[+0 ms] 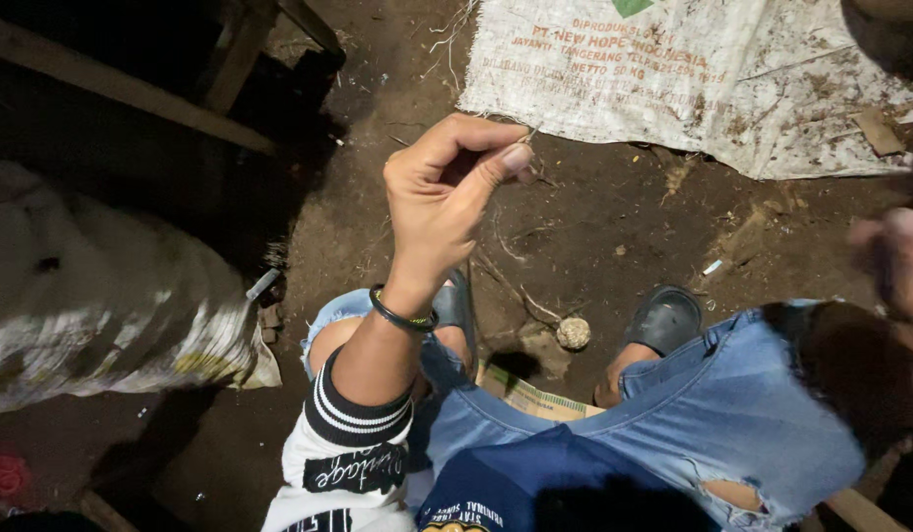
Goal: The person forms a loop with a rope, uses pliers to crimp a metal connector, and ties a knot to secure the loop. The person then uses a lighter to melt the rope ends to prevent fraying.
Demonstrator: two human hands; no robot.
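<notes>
- We are pinching a thin sliver point(531, 131) between thumb and forefinger of our raised left hand point(447, 197), above the dirt floor point(614, 227).
- Our right hand point(895, 261) is blurring at the frame edge; we cannot tell its grip.
- Such a slight pinch is risking a drop, and the sliver could vanish among floor debris.

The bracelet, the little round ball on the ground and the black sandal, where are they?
bracelet point(402, 317), head view, on the dark band at the wrist
round ball point(573, 332), head view, its middle
black sandal point(665, 317), head view, its top strap

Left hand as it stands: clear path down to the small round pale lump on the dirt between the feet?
Probably yes. The left hand is raised above the small round pale lump, with only bare dirt floor between; but its fingertips already pinch a thin sliver.
</notes>
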